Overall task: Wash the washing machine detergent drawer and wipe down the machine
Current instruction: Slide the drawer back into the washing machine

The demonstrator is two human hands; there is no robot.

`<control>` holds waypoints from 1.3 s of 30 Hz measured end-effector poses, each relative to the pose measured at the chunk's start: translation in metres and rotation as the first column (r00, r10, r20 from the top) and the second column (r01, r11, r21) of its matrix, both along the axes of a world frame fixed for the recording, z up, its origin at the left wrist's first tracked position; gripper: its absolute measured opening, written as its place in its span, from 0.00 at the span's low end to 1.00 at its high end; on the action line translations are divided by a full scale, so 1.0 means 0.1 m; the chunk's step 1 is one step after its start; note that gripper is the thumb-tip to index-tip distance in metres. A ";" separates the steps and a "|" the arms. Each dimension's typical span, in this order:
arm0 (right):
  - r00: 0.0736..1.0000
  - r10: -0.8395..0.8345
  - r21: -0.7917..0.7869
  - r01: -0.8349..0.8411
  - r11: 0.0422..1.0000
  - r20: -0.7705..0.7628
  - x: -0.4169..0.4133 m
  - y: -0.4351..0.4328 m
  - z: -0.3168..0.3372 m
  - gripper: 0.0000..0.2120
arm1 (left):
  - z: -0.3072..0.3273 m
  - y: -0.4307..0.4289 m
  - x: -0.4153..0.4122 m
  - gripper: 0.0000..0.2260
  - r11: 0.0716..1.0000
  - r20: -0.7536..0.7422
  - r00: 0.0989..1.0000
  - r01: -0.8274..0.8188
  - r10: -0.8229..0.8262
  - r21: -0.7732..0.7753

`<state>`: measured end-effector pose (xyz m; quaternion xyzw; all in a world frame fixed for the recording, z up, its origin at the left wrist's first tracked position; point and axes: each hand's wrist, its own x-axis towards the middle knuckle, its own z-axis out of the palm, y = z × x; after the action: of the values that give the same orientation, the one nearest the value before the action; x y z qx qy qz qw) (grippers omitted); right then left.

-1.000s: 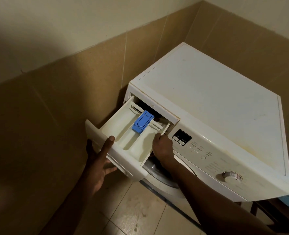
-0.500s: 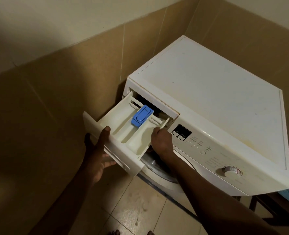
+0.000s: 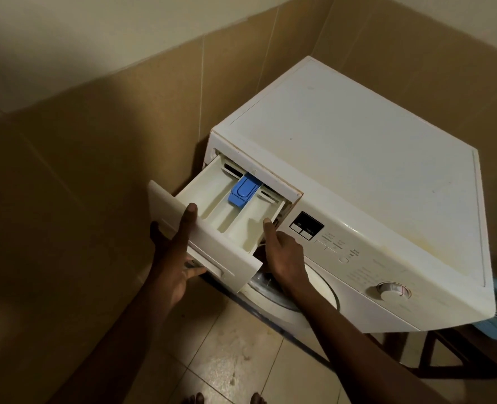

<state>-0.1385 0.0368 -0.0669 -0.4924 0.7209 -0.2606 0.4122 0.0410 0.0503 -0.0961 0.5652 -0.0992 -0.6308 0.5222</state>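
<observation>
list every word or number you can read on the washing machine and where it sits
"Start": bold print on the control panel above the round button; a likely reading, and the line under it is blurred.
Labels in the display: too small to read.
Grey print around the dial: blurred, unreadable.
No text seen on the detergent drawer.

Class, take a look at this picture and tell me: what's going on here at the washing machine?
A person is handling the detergent drawer of a white washing machine. The drawer is drawn far out, with only its back end inside the slot. The left hand grips the front panel, thumb over the top edge. The right hand holds the drawer's right side wall. A blue insert sits in the middle compartment. No washing or wiping has begun.
</observation>
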 end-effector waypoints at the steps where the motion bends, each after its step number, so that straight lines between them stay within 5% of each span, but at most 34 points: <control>1: 1.000 0.008 -0.006 -0.008 1.000 0.009 0.00 0.00 0.01 0.22 | 0.02 -0.02 -0.03 0.58 1.000 -0.004 1.000 0.001 -0.001 -0.001; 7: 0.996 -0.061 -0.106 0.053 0.993 -0.069 -0.05 -0.08 -0.07 0.31 | 0.06 -0.10 -0.12 0.54 1.000 0.033 0.999 -0.012 0.012 0.020; 12: 0.994 -0.100 -0.410 0.113 0.905 0.051 -0.08 0.00 0.11 0.19 | 0.05 -0.09 -0.13 0.54 1.000 0.039 0.999 -0.010 0.009 0.021; 16: 0.981 0.186 -0.488 -0.134 0.862 0.060 0.04 0.03 0.22 0.18 | 0.05 -0.09 -0.11 0.52 1.000 0.040 0.999 0.001 -0.002 0.024; 21: 0.867 0.343 -0.492 -0.490 0.720 -0.361 0.19 0.05 0.02 0.12 | 0.12 -0.23 -0.13 0.47 0.998 0.154 0.987 -0.043 0.036 0.038; 31: 0.879 0.149 -0.548 -0.406 0.732 -0.453 0.04 -0.09 0.00 0.11 | 0.11 -0.30 -0.32 0.58 0.993 0.041 0.997 0.071 -0.067 -0.096; 39: 0.825 -0.007 -0.556 -0.375 0.742 -0.565 -0.05 -0.40 0.11 0.17 | 0.07 -0.58 -0.43 0.39 0.991 0.038 0.998 0.063 -0.059 -0.120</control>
<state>-0.1434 -0.0031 -0.0556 -0.7273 0.6163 -0.3011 0.0250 -0.0019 -0.0076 -0.0891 0.5400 -0.1636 -0.6294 0.5343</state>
